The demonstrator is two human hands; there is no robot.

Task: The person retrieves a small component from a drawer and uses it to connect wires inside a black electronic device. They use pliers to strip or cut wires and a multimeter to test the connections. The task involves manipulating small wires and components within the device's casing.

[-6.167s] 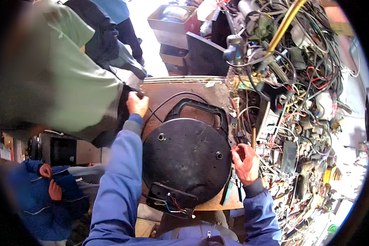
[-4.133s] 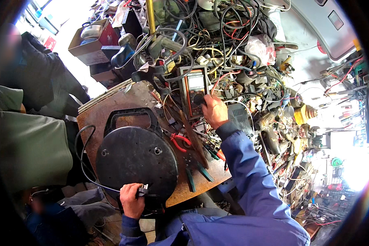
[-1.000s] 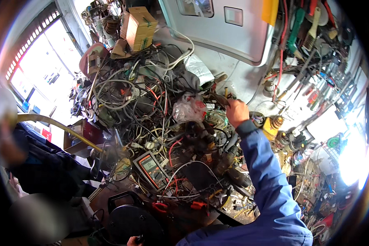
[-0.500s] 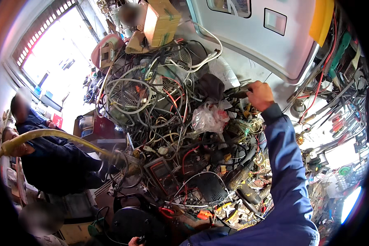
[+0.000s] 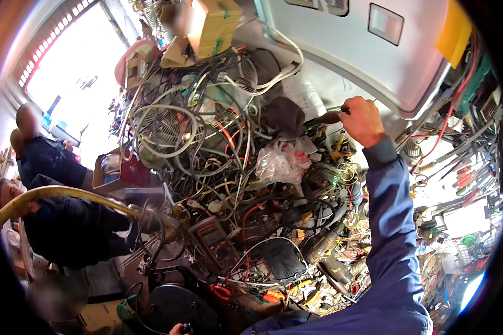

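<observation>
My right hand (image 5: pixel 363 121), on an outstretched blue sleeve, is closed round the end of a dark, narrow bar-like thing (image 5: pixel 327 117). The bar's other end lies against the heap, beside a dark grey cloth (image 5: pixel 284 116) and a clear plastic bag (image 5: pixel 282 162). Its exact kind cannot be made out. At the lower edge only part of my left hand (image 5: pixel 176 329) shows, with the fingers closed at a small black part (image 5: pixel 186 328). A black round machine part (image 5: pixel 176 307) is just above it.
Tangled cables (image 5: pixel 207 139) and fan guards cover the bench. A multimeter (image 5: pixel 212 243) and a black adapter box (image 5: pixel 285 259) lie nearer. A yellow hose (image 5: pixel 67 192) crosses the left, where two people stand. A white panel (image 5: pixel 357 44) leans behind.
The whole view has shifted slightly, with the heap sliding left in it. My right hand stays on the dark bar and is turned a little. My left hand remains at the lower edge.
</observation>
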